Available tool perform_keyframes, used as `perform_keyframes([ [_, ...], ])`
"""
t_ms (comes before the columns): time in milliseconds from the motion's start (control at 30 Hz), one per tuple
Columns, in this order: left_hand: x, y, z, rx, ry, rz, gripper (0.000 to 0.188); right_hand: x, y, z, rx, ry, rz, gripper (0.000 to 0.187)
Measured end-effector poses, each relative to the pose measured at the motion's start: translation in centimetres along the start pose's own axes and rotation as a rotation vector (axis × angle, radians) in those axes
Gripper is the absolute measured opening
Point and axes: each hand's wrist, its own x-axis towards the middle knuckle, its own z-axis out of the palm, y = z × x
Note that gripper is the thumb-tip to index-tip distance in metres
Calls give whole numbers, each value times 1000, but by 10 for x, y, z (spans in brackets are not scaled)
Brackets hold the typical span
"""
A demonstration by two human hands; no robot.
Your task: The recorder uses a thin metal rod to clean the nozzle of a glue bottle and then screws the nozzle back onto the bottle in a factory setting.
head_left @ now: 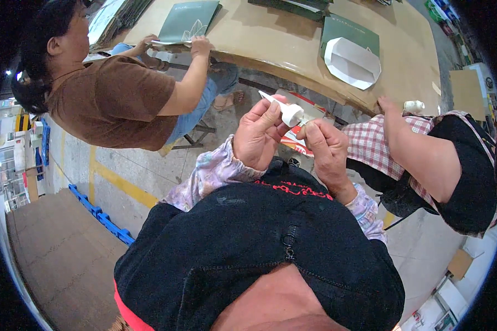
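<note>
Between the fingers of my left hand [259, 135] is a white pointed nozzle cap [290, 115], its thin tip aimed up and to the left. The cap's wide round end faces my right hand [325, 146]. Thumb and forefinger of that hand are pinched together right at this end. Whatever small thing lies in the pinch is mostly hidden. Both hands are raised in front of my chest, short of the table edge.
Beyond my hands is a brown-topped table [248, 33] with dark green sheets [354, 34] and a white folded paper piece [353, 62]. A person in brown [116, 99] handles a green bag [189, 21] at left. Another person's arm [419, 149] is close at right.
</note>
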Motion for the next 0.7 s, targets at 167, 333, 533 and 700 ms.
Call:
perform_keyframes([
  [167, -1, -2, -4, -43, 1, -56, 18, 3, -1, 5, 64, -12, -80, 26],
  [333, 2, -4, -6, 13, -10, 69, 21, -1, 2, 1, 38, 9, -43, 25],
  [533, -1, 0, -7, 14, -39, 82, 19, -5, 3, -1, -55, 55, -89, 28],
  [700, 0, 2, -5, 44, 0, 70, 19, -12, 5, -8, -51, 56, -29, 28],
])
